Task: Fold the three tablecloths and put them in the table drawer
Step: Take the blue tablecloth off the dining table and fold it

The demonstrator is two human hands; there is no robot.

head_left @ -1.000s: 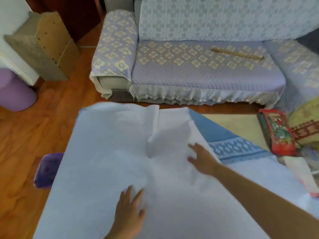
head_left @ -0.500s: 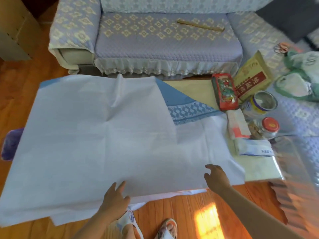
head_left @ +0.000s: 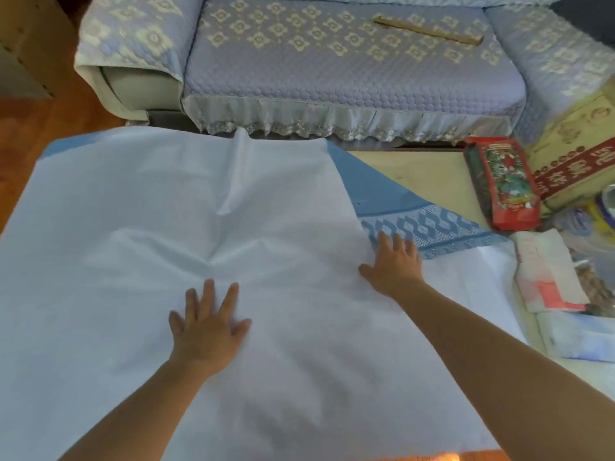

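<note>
Tablecloths here number two that can be counted: a pale one [head_left: 233,247] spread across most of the table, its far edge along the sofa side and its near edge at the person's side, and a blue patterned one [head_left: 429,224] showing from under it toward the far right corner. A third cannot be made out. Half a second ago both hands were at the near edge of the pale cloth; now they have moved inward and lie flat on it, so the work looks like smoothing before a fold, and nothing is folded or stowed yet. No drawer is in view. One sofa [head_left: 332,61] stands beyond the far edge. One red packet [head_left: 502,184] lies near the right edge. The left hand [head_left: 208,331] presses the middle of the cloth with fingers spread, its grip released. The right hand [head_left: 394,264] rests flat at the pale cloth's right border, fingertips touching the blue pattern, grip also released. One raised crease [head_left: 233,181] runs from the far edge toward the centre.
</note>
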